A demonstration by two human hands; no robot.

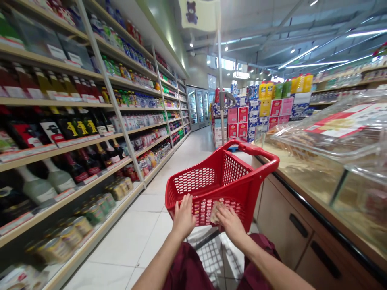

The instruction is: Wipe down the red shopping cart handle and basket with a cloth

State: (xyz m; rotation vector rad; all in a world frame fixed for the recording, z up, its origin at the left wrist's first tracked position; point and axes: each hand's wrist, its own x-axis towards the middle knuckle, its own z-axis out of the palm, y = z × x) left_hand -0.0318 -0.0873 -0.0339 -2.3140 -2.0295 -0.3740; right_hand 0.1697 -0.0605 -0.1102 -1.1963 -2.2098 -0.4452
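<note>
A red plastic shopping cart (pixel 208 177) with perforated sides stands in front of my knees. My left hand (pixel 184 219) lies with fingers stretched out against the near side of its basket, holding nothing. Against the same side, farther right, my right hand (pixel 232 222) presses a crumpled, pale beige cloth or wipe (pixel 215 212) under its fingers. The cart's handle (pixel 256 151) rises at the upper right. Part of the basket's inside is hidden by its near wall.
Shelves (pixel 54 149) of bottles and cans line the left. At the right, a counter (pixel 290 189) with dark-handled cabinet doors carries clear plastic food packs (pixel 338 125). Stacked boxes (pixel 242 121) stand ahead, beside a tiled aisle (pixel 151 209) leading to glass-door fridges (pixel 198 104).
</note>
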